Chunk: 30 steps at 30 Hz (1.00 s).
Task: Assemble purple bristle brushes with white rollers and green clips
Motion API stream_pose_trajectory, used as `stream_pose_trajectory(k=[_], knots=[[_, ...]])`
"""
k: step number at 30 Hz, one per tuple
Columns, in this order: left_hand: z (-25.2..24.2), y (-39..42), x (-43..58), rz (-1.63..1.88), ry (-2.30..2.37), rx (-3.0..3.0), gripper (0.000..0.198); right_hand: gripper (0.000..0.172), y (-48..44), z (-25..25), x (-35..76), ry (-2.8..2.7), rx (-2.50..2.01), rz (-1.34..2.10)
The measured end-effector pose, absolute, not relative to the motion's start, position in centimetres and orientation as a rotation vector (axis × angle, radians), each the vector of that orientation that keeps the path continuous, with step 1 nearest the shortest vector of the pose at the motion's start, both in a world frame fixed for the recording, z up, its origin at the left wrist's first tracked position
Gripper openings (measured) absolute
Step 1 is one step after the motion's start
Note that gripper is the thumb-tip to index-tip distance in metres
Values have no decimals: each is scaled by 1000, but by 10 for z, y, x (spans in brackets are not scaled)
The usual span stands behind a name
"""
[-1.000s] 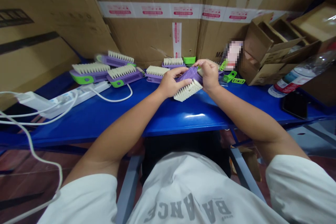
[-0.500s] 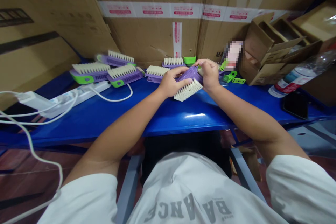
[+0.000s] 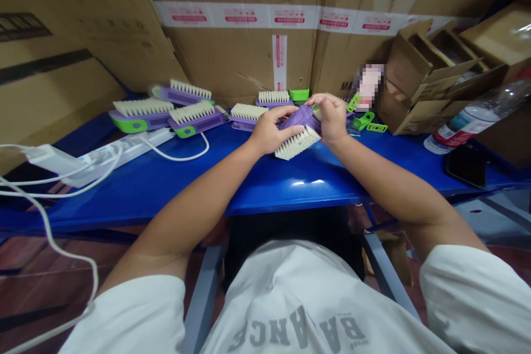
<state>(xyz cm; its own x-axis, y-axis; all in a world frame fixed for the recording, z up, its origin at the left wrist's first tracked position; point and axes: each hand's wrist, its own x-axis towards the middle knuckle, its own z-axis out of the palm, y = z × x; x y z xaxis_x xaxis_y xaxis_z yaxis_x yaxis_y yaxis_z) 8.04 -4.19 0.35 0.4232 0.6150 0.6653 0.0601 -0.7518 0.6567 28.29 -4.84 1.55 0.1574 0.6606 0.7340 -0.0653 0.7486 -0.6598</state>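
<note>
My left hand (image 3: 267, 131) grips a purple scrubbing brush (image 3: 302, 117) with cream bristles, thumb along the near side and fingers behind. The bristles face toward me, tilted, a little above the blue table. At the brush's right end my right hand (image 3: 332, 116) is closed, its thumb and curled fingers pressed against the body. A small pale part shows beside those fingers; most of that end is hidden. Close behind the left hand lie another purple brush (image 3: 246, 113) and a further brush (image 3: 274, 98). Right of my right hand are loose green plastic pieces (image 3: 363, 120).
Several purple-and-green brushes (image 3: 194, 113) lie at the left, near a white power strip (image 3: 120, 154) with cables. At the right are cardboard boxes (image 3: 418, 77), a plastic bottle (image 3: 460, 124) and a black phone (image 3: 467, 166). Large cardboard (image 3: 232, 55) stands behind the blue table (image 3: 191, 188).
</note>
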Motion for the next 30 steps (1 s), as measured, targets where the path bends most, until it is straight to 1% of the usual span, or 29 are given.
stream_pose_trajectory(k=[5, 8, 14, 21, 25, 30], knots=[[6, -42, 81, 1311, 530, 2127, 51, 43, -47, 15, 283, -1316, -562, 552], [6, -42, 82, 1307, 548, 2109, 51, 42, -46, 16, 283, -1304, -603, 565], [5, -43, 81, 1311, 564, 2116, 55, 37, -49, 18, 284, -1310, -622, 557], [4, -41, 81, 1306, 545, 2110, 52, 46, -48, 17, 284, -1331, -606, 539], [3, -42, 81, 1305, 575, 2115, 54, 47, -47, 17, 283, -1307, -663, 568], [6, -44, 80, 1303, 566, 2153, 53, 46, -50, 18, 284, -1332, -624, 563]])
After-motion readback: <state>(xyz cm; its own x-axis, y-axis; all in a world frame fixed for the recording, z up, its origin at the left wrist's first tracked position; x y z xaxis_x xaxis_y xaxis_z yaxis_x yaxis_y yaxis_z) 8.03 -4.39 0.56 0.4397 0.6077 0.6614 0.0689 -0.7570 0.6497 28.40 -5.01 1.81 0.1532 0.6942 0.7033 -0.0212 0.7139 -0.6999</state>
